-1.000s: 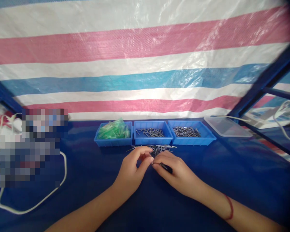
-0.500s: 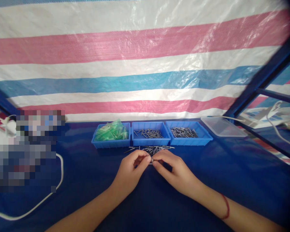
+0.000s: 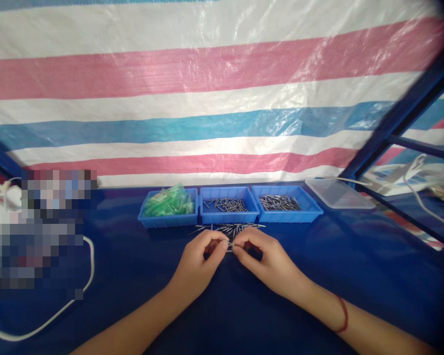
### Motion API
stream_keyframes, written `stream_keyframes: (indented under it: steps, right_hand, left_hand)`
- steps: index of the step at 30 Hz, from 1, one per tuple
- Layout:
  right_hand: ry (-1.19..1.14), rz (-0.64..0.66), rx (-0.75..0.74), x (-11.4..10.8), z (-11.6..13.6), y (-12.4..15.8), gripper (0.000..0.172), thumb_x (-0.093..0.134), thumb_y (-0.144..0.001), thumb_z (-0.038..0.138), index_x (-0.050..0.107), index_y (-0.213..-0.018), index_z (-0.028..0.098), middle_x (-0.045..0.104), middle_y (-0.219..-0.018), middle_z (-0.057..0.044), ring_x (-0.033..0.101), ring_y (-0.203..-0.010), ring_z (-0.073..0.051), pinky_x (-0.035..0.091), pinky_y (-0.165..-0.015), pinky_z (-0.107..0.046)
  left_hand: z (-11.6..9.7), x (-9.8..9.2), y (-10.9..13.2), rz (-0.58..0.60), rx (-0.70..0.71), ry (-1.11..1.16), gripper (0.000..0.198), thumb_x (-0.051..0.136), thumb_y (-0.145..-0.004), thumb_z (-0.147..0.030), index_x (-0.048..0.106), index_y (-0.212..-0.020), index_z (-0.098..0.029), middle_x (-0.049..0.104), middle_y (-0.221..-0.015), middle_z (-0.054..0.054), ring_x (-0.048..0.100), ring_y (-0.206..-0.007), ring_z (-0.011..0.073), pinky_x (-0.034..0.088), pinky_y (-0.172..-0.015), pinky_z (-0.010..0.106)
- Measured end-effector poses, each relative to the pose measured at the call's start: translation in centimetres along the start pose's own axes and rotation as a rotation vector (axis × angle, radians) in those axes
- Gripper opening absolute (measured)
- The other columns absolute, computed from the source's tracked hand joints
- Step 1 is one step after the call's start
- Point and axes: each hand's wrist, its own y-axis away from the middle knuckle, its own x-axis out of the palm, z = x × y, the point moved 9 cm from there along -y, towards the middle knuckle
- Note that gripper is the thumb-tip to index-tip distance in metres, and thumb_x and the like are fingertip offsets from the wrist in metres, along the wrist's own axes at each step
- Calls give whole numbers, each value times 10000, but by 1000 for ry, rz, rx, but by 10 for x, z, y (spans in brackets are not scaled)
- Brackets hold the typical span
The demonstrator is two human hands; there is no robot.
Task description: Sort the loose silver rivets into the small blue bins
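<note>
My left hand (image 3: 204, 256) is closed in a pinch, thumb against index finger. Facing it, my right hand (image 3: 261, 254) pinches the same way, and the fingertips almost meet. Between them shows a small, thin metal pin (image 3: 230, 244), mostly covered by the fingers; its exact kind cannot be made out. Just behind the fingertips, a loose pile of slim metal pins (image 3: 237, 229) lies on the blue table (image 3: 229, 310). Another light-coloured pin lies below the fingertips, partly hidden.
Behind the pile stand three blue bins in a row: the left bin (image 3: 170, 221) with green packets (image 3: 168, 201), the middle bin (image 3: 229, 217) and right bin (image 3: 292, 216) with short metal pins. A clear plastic lid (image 3: 340, 194) lies right; a white cable (image 3: 92, 261) loops left.
The fingertips have parted very slightly, so more of the metal pin shows between them. Both hands keep their pinch. The whole view has shifted a little.
</note>
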Motion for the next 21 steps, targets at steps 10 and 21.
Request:
stream_keyframes:
  steps: [10, 21]
  right_hand:
    - [26, -33, -60, -11, 7, -2, 124, 518, -895, 232, 579, -793, 196, 571, -747, -10, 536, -721, -145, 427, -686, -276]
    - [702, -558, 49, -123, -44, -16, 216, 552, -860, 355, 653, -891, 168, 659, -882, -102, 575, -835, -257, 417, -810, -419]
  left_hand:
    - [-18, 2, 2, 43, 195, -325, 138, 445, -923, -216, 572, -968, -188, 622, -877, 29, 576, -811, 164, 444, -772, 280]
    - [-4, -5, -2, 42, 213, -813, 417, 572, -851, -405, 557, -1212, -197, 575, -1207, 101, 514, -1088, 286, 439, -887, 425]
